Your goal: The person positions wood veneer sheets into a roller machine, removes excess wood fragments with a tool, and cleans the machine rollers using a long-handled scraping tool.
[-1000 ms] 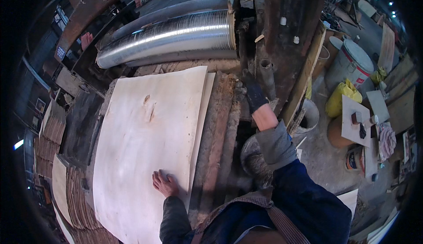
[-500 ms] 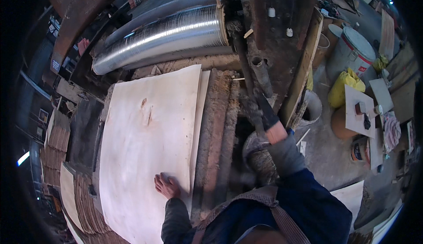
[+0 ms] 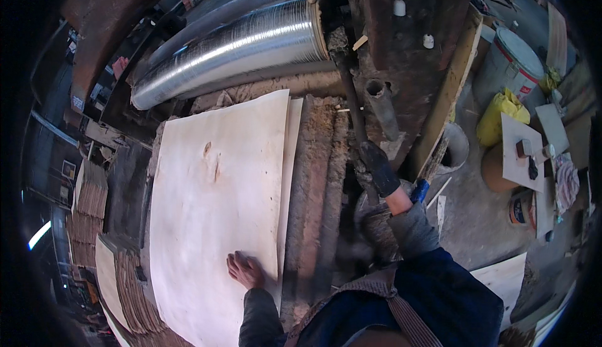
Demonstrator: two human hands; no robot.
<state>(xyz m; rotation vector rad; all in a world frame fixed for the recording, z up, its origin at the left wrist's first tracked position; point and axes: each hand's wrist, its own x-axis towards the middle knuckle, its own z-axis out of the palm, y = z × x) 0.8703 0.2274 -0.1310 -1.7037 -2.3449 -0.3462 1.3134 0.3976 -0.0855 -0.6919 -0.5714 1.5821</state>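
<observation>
Large pale wood veneer sheets lie on the machine's rough bed, the top one marked with a brown knot. My bare left hand rests palm-down near the right edge of the top sheet, fingers stretched with a slight bend. In a dark glove, my right hand is wrapped round a long dark metal lever to the right of the bed. The glove hides part of the lever. Beyond the far edge of the sheets lies a shiny metal roller.
Stacks of veneer stand at the left. On the right are a wooden plank, an open pipe-like container, a lidded drum, a yellow bag and a board with small items on it. A short metal tube rises beside the lever.
The whole view has shifted slightly, so things appear a little further right. My left hand stays on the veneer and my right hand stays on the lever.
</observation>
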